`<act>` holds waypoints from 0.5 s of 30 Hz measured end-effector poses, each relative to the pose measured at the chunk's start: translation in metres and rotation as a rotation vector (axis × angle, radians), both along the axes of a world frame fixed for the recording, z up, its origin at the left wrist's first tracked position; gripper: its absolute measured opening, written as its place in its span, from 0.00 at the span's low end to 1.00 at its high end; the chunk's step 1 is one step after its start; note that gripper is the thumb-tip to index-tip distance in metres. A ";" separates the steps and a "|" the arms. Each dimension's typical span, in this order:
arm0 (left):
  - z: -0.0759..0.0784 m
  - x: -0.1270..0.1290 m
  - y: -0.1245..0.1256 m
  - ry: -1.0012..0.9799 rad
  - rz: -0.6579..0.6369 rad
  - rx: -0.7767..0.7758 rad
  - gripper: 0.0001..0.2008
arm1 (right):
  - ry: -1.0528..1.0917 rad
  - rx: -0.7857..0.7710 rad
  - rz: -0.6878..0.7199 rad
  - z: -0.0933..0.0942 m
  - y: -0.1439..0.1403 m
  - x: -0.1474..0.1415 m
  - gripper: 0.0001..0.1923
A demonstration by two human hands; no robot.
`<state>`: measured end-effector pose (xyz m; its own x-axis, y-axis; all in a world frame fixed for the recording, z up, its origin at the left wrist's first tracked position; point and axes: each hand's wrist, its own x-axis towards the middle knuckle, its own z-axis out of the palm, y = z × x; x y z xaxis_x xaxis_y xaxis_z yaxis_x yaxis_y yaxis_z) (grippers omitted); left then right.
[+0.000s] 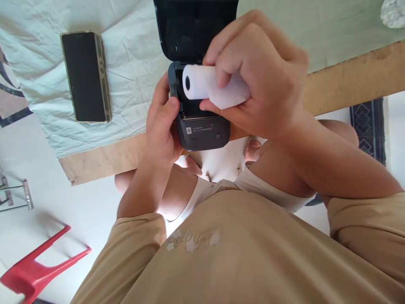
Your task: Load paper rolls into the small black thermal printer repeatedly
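Observation:
A small dark portable receipt printer [202,133] is held over the table's front edge, its glossy black lid [196,31] swung up and back. My left hand [163,120] grips the printer's left side, thumb on the rim. A white paper roll [196,82] with a dark core hole sits at the mouth of the paper compartment, its loose end [229,93] hanging over. Fingers of my right hand [257,71] are closed around the roll's right part. How deep the roll rests in the compartment is partly hidden by that hand.
Left of the printer, a smartphone [85,78] lies on the pale green cloth [129,50]. The table's bare wooden edge [104,158] runs in front of me. A clear glass-like object [393,13] stands at the far right, and a red plastic stool [38,270] is on the floor, lower left.

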<state>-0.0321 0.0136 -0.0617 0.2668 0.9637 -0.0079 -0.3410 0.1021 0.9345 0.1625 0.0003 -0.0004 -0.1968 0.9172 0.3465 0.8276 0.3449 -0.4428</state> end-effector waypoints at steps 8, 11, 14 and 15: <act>0.002 0.000 -0.002 0.011 -0.008 -0.014 0.22 | -0.094 -0.210 0.033 0.008 0.010 -0.010 0.21; 0.001 0.001 -0.003 0.018 0.032 -0.013 0.24 | -0.081 -0.229 0.092 0.000 0.013 -0.006 0.25; 0.001 0.002 -0.003 0.006 0.039 -0.019 0.23 | -0.039 -0.174 0.079 -0.007 0.012 -0.003 0.33; 0.000 0.001 -0.002 -0.006 0.029 -0.015 0.23 | -0.025 -0.157 0.079 -0.007 0.012 -0.002 0.35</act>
